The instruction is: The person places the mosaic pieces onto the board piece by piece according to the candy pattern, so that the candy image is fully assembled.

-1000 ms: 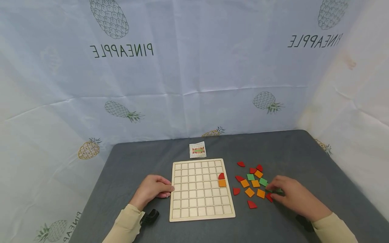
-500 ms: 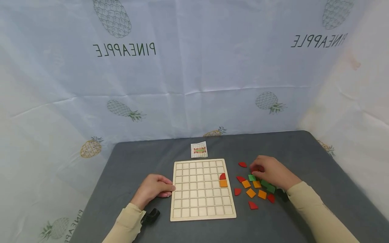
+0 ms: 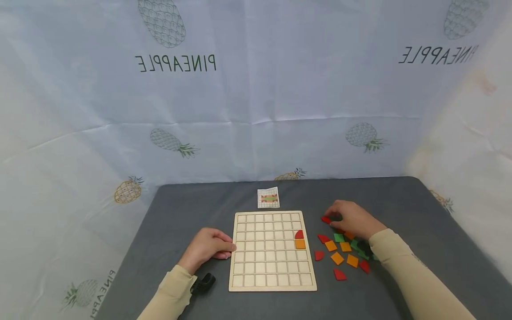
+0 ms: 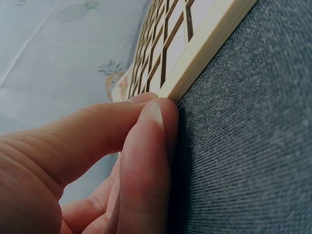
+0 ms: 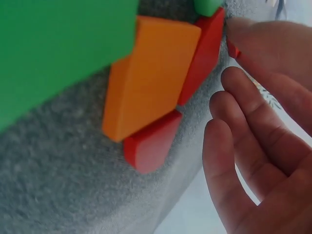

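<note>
My left hand [image 3: 210,245] pinches the left edge of a pale wooden grid board [image 3: 260,256] between thumb and finger; the left wrist view shows the fingertips [image 4: 146,161] at the board's rim [image 4: 195,68]. In the board's right column sit a red quarter-circle tile [image 3: 299,234] and, just below, an orange square tile [image 3: 300,244]. My right hand [image 3: 352,218] is over the back of the loose tiles, its fingertips at a red tile [image 3: 326,219]. In the right wrist view that red tile [image 5: 232,48] is mostly hidden behind the thumb, with the fingers apart from it.
Several loose tiles lie right of the board: orange squares [image 3: 337,258], green squares [image 3: 338,238] and red quarter-circles [image 3: 340,274]. Some are under my right wrist. Behind the board lies a small pattern card [image 3: 268,198]. The grey table [image 3: 200,202] ends at a pineapple-print cloth [image 3: 256,89].
My right hand has moved from the right side of the loose tiles back and left to the far red tile. My left hand stays at the board's edge. The head view has shifted slightly.
</note>
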A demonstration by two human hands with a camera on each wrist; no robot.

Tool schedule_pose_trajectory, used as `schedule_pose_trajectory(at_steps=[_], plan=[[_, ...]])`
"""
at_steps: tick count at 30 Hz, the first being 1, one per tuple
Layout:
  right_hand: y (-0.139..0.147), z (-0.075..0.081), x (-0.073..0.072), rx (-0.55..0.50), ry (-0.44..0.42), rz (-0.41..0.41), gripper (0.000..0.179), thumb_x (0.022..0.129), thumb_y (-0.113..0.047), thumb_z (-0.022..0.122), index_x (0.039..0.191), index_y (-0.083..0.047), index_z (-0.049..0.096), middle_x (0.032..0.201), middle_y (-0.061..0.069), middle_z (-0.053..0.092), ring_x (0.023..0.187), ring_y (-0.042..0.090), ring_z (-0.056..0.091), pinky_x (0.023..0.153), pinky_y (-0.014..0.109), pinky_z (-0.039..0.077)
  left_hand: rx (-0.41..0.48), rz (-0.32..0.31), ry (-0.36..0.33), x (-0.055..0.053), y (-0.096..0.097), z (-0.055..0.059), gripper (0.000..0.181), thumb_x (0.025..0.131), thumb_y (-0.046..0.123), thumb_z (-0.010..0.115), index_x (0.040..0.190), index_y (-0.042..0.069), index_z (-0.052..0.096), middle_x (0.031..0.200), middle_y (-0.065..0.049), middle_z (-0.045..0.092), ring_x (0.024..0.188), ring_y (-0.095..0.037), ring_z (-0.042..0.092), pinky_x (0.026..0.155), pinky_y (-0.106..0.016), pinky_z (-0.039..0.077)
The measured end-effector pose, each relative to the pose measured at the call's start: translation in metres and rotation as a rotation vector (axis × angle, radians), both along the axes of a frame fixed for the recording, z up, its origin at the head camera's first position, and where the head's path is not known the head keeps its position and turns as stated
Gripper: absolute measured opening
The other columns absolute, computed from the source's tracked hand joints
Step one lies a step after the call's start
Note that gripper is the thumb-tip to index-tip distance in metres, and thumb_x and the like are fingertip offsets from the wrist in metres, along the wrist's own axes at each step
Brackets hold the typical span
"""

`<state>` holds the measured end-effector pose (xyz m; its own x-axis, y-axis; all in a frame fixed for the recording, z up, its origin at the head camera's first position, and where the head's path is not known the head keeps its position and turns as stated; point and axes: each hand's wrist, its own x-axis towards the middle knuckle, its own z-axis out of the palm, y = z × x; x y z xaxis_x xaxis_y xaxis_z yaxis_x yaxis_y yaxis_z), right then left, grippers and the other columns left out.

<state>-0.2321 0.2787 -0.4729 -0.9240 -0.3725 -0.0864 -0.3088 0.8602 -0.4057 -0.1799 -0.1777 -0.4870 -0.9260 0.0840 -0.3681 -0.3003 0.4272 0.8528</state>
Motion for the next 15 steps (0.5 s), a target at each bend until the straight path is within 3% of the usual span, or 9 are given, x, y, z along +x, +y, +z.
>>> schedule_pose_trajectory(at_steps=[8,15], plan=[[0.0,-0.001,0.009,-0.017,-0.035,-0.044,0.019,0.097,-0.02,0.084,0.115,-0.017,0.081,0.115,0.002,0.073,0.101,0.02,0.068,0.091,0.048,0.063,-0.009,-0.005,-0.003,-0.002,0.003,-0.001,0.025,0.083,0.014,0.094,0.099,0.001,0.081,0.082,-0.008,0.08,0.069,-0.012,0.077,0.067,-0.03,0.066],[-0.014,0.007,0.033,-0.081,-0.012,-0.052,0.017,0.094,-0.02,0.087,0.111,-0.02,0.082,0.109,-0.003,0.072,0.095,0.014,0.066,0.083,0.038,0.062,-0.014,0.001,-0.006,0.0,0.001,0.001,0.025,0.083,0.014,0.094,0.099,0.001,0.081,0.083,-0.008,0.08,0.069,-0.012,0.076,0.067,-0.029,0.066]])
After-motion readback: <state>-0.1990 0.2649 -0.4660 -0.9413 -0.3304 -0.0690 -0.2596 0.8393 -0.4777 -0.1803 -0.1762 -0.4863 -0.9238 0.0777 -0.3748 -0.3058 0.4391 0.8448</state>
